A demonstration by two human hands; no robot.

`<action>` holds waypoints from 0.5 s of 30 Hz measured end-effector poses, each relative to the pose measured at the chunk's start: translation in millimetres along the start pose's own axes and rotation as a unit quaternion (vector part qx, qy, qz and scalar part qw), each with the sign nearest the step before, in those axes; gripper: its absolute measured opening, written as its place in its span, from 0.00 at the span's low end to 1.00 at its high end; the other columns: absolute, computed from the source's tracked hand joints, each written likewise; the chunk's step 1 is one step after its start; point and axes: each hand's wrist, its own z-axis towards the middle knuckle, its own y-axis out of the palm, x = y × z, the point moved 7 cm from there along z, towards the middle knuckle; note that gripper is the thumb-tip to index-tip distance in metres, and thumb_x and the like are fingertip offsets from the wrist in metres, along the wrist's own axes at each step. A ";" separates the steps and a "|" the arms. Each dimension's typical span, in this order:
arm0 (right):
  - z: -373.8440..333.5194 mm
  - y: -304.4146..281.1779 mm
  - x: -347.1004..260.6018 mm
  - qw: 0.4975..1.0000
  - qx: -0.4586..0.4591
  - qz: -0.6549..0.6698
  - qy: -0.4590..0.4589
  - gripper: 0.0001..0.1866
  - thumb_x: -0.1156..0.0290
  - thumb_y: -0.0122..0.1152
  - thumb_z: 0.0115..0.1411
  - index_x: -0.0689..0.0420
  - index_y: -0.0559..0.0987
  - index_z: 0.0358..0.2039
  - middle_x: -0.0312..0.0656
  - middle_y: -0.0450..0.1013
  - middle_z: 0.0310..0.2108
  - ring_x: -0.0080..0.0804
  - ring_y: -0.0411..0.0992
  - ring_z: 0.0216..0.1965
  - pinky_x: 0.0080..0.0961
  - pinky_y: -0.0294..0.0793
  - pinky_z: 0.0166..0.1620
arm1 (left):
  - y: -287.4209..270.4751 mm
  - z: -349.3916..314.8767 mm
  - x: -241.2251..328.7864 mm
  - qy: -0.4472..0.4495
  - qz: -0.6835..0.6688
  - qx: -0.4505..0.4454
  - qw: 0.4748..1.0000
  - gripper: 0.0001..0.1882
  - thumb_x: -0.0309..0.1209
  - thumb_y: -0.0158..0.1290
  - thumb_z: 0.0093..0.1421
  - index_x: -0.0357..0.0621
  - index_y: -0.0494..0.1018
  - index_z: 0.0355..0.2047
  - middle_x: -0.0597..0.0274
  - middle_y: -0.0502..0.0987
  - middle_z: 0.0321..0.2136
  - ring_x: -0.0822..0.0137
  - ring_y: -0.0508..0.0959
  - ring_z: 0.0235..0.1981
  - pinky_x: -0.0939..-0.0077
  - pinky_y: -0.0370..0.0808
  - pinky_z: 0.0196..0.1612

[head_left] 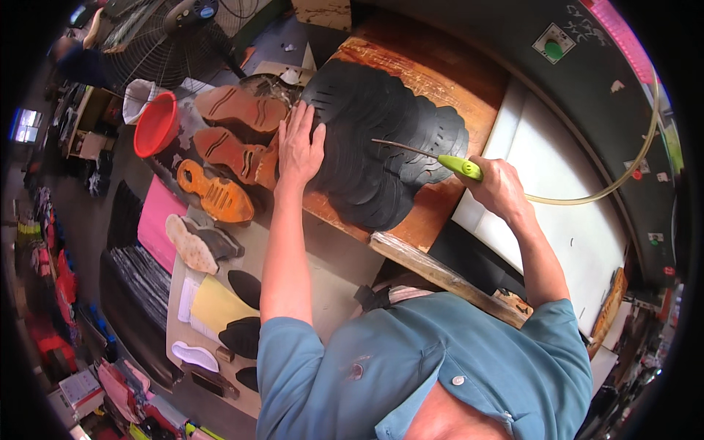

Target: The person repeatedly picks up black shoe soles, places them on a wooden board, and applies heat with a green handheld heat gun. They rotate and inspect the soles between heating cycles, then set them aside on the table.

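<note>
A fanned stack of black flat sole pieces lies overlapped on a worn wooden board. My left hand rests flat on the left edge of the stack, fingers spread. My right hand grips a green-handled tool whose thin metal nozzle points left over the black pieces. A pale hose runs from the tool off to the right.
Several brown and orange shoe soles lie left of the board, beside a red bucket. A fan stands at the back. A white slab sits to the right. More sole cutouts and pink and yellow sheets cover the lower left bench.
</note>
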 end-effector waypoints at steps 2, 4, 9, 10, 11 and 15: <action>-3.9 -14.3 11.1 1.000 0.002 0.016 0.023 0.12 0.60 0.70 0.65 0.57 0.85 0.39 0.55 0.81 0.30 0.59 0.80 0.35 0.50 0.78 0.40 | -1.3 -0.6 2.7 0.006 0.006 0.001 1.000 0.30 0.43 0.49 0.74 0.38 0.66 0.71 0.46 0.64 0.73 0.47 0.62 0.75 0.43 0.52 0.76; -9.0 -35.1 21.1 0.999 0.013 0.036 0.016 0.14 0.57 0.70 0.65 0.55 0.85 0.40 0.54 0.81 0.31 0.58 0.80 0.35 0.48 0.78 0.41 | -3.2 -0.8 3.8 0.000 -0.012 0.006 1.000 0.31 0.44 0.50 0.74 0.38 0.65 0.71 0.45 0.63 0.73 0.46 0.61 0.75 0.43 0.52 0.77; -11.7 -151.6 70.1 0.976 0.214 0.019 -0.023 0.16 0.57 0.73 0.65 0.55 0.86 0.45 0.48 0.82 0.31 0.43 0.82 0.32 0.39 0.78 0.39 | -1.7 -0.4 6.7 0.002 0.022 -0.022 1.000 0.34 0.45 0.53 0.72 0.38 0.64 0.71 0.45 0.60 0.75 0.45 0.59 0.76 0.42 0.50 0.77; -11.0 -180.6 84.2 0.964 0.258 0.054 -0.032 0.16 0.58 0.73 0.65 0.55 0.86 0.46 0.46 0.82 0.31 0.37 0.82 0.32 0.36 0.78 0.38 | -2.3 -0.3 8.4 0.010 0.022 -0.018 1.000 0.34 0.45 0.53 0.72 0.38 0.64 0.71 0.45 0.60 0.75 0.45 0.59 0.76 0.42 0.50 0.77; -12.0 -211.4 99.2 0.952 0.306 0.019 -0.026 0.15 0.58 0.73 0.65 0.54 0.87 0.46 0.45 0.81 0.30 0.34 0.81 0.32 0.35 0.78 0.38 | -2.7 -0.8 8.8 0.010 0.022 -0.018 1.000 0.34 0.45 0.53 0.72 0.39 0.64 0.71 0.45 0.60 0.75 0.45 0.59 0.76 0.42 0.50 0.77; 5.9 -326.1 157.1 0.884 0.406 -0.232 -0.020 0.18 0.67 0.59 0.72 0.45 0.79 0.62 0.45 0.82 0.47 0.41 0.83 0.43 0.38 0.82 0.45 | -4.3 -1.8 9.3 0.006 0.019 -0.016 1.000 0.34 0.45 0.54 0.72 0.40 0.64 0.72 0.46 0.60 0.75 0.46 0.58 0.76 0.44 0.50 0.77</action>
